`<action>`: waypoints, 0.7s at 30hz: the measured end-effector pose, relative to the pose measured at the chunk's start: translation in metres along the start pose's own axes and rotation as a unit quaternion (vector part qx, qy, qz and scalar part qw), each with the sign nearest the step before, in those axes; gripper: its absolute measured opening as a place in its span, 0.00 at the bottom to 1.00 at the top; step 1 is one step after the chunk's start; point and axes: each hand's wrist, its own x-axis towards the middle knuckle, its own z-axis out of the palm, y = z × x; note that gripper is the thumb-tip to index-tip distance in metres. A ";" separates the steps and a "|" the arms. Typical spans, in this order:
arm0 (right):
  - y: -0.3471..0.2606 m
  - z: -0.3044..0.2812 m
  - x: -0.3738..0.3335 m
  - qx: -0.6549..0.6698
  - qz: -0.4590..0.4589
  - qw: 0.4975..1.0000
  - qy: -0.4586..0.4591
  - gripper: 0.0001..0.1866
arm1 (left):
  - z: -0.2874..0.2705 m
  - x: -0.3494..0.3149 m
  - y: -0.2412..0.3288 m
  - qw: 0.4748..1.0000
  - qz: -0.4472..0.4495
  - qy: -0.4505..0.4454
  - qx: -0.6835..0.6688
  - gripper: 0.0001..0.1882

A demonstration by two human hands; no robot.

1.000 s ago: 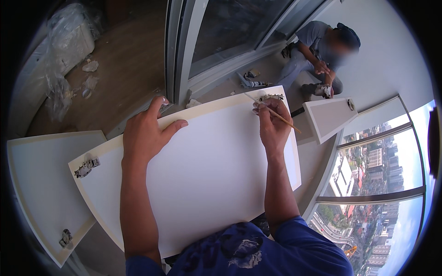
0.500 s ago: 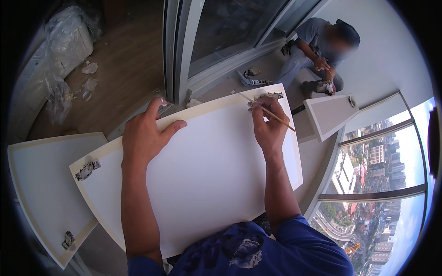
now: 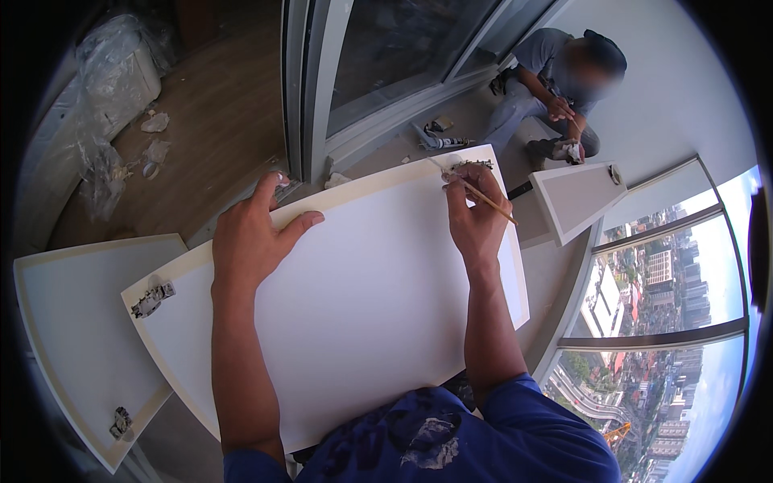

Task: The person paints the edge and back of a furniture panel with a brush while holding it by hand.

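Across my lap lies a white cabinet door (image 3: pixel 362 306) with a cream border along its edges. My left hand (image 3: pixel 254 229) holds its far edge, thumb on the face and index finger over the rim; the other fingers are mostly hidden. A thin paintbrush (image 3: pixel 501 211) with a wooden handle is pinched in my right hand (image 3: pixel 475 221). Its tip is at the door's far edge, beside a metal hinge (image 3: pixel 475 167) in the far right corner. Another hinge (image 3: pixel 153 299) is fixed near the door's left corner.
A second white door (image 3: pixel 88 322) with a hinge lies at left. Ahead, a person (image 3: pixel 564 105) sits working near a smaller white panel (image 3: pixel 580 197). A caulking gun (image 3: pixel 441 142) lies by the sliding door frame (image 3: pixel 310 97). Plastic sheeting (image 3: pixel 121 80) covers something far left. Windows (image 3: pixel 652 282) stand at right.
My right hand and the paintbrush have shifted slightly right, the brush tip moving along the door's far edge toward the hinge. My left hand stays nearly in place.
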 end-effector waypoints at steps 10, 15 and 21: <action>-0.009 0.007 -0.008 0.013 0.000 0.999 -0.045 0.05 | -0.002 0.001 0.005 0.999 -0.043 -0.021 -0.023 0.37; -0.001 0.000 -0.001 -0.018 -0.024 0.999 -0.012 0.05 | 0.001 0.000 0.003 0.999 -0.032 -0.008 -0.018 0.37; -0.002 -0.003 0.002 -0.064 -0.055 0.996 0.023 0.06 | 0.000 0.000 0.003 0.999 -0.031 -0.011 -0.023 0.37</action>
